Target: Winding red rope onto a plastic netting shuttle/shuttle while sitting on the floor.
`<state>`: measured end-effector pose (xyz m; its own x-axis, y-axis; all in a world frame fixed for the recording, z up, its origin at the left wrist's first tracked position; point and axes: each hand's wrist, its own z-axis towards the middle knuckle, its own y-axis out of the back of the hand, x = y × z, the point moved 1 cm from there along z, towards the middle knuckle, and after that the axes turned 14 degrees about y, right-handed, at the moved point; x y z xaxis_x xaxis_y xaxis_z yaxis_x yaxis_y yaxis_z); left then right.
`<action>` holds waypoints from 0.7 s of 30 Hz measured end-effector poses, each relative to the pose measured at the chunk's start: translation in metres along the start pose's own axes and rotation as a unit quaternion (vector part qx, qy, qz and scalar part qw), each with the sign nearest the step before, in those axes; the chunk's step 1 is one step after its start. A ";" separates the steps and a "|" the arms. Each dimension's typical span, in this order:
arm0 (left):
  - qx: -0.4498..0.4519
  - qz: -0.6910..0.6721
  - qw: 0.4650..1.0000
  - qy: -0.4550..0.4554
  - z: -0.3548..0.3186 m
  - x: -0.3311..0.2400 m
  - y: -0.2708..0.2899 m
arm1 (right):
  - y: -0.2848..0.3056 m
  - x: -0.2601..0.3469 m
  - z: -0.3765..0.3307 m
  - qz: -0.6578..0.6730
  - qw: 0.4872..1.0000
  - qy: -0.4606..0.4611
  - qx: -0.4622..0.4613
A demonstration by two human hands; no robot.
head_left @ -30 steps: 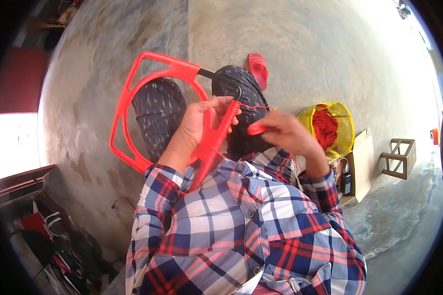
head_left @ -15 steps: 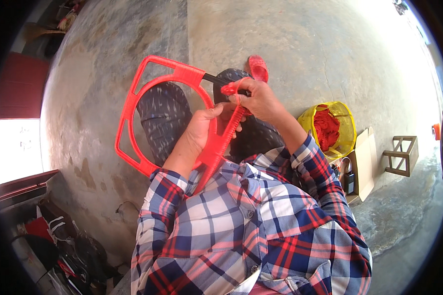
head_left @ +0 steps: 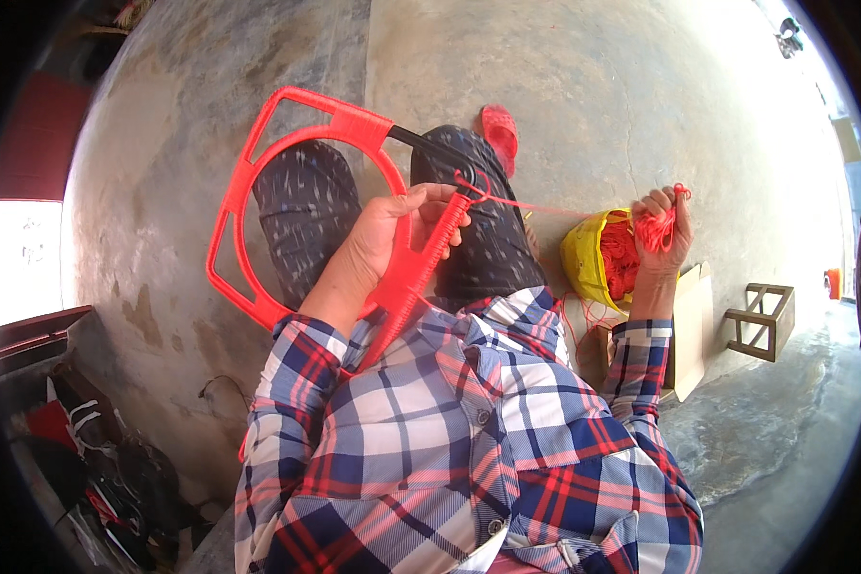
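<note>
My left hand point(head_left: 378, 234) is closed around a frame point(head_left: 359, 126), a ring inside a squarish outline, mostly wrapped in red cord. Its lower end rests against my shirt. One bar of it is bare black rod point(head_left: 432, 148), running to a corner near my knee. From that corner a red cord point(head_left: 545, 207) stretches out taut to the right, with a small loop at the frame end. My right hand point(head_left: 670, 251), raised beside the yellow basket, grips a bundle of the same red cord point(head_left: 654, 231).
A yellow basket point(head_left: 581, 263) at right holds a heap of red cord point(head_left: 619, 253), with loose strands beside it. Near it stand an open cardboard box point(head_left: 692, 335) and a small wooden stool point(head_left: 770, 325). A red slipper point(head_left: 498, 134) is ahead. Dark clutter point(head_left: 115, 469) lies lower left.
My right hand has moved from the frame's corner far out to the right, carrying the cord bundle and drawing the cord straight. My left hand still holds the frame, which has shifted slightly left.
</note>
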<state>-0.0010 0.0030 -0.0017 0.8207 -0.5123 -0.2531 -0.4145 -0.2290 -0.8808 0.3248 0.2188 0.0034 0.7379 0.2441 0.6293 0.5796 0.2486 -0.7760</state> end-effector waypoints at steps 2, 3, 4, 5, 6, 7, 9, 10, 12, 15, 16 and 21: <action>0.005 -0.001 1.000 0.003 0.002 -0.002 0.001 | 0.021 -0.002 0.007 0.161 0.987 0.000 0.003; 0.007 0.002 1.000 0.003 0.002 -0.002 0.000 | 0.019 -0.010 0.004 0.090 0.995 0.001 -0.043; 0.009 0.006 1.000 0.005 0.002 -0.002 -0.001 | 0.014 -0.021 -0.001 0.018 0.996 0.003 -0.091; 0.007 0.008 1.000 0.009 0.003 -0.002 -0.002 | 0.007 -0.040 -0.006 -0.057 0.993 -0.009 -0.100; 0.007 0.002 1.000 0.007 0.001 -0.001 -0.005 | -0.008 -0.057 -0.011 -0.088 0.995 -0.043 -0.030; 0.006 -0.004 1.000 0.005 0.001 -0.001 -0.006 | -0.050 -0.071 -0.022 -0.194 0.974 -0.083 -0.081; 0.014 -0.001 1.000 0.010 0.001 -0.001 -0.003 | -0.079 -0.095 -0.039 -0.287 0.945 -0.137 0.076; 0.025 0.002 1.000 0.014 0.002 -0.002 -0.004 | -0.085 -0.105 -0.044 -0.282 0.947 -0.135 0.070; 0.027 -0.008 0.999 0.020 0.002 -0.002 -0.008 | -0.092 -0.122 -0.051 -0.319 0.901 -0.183 0.230; 0.041 -0.022 0.999 0.012 0.000 -0.001 -0.013 | -0.081 -0.109 -0.055 -0.343 0.910 -0.142 0.183; 0.052 -0.024 0.998 0.004 0.000 0.000 -0.013 | -0.076 -0.103 -0.056 -0.316 0.925 -0.140 0.161; 0.102 -0.018 0.994 0.020 0.004 0.002 0.000 | -0.068 -0.095 -0.076 -0.284 0.927 -0.164 0.183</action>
<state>0.0027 0.0052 -0.0042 0.8154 -0.5402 -0.2079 -0.2935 -0.0763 -0.9529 0.2415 0.1072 -0.0073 0.1707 0.2340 0.9571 0.6419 0.7105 -0.2882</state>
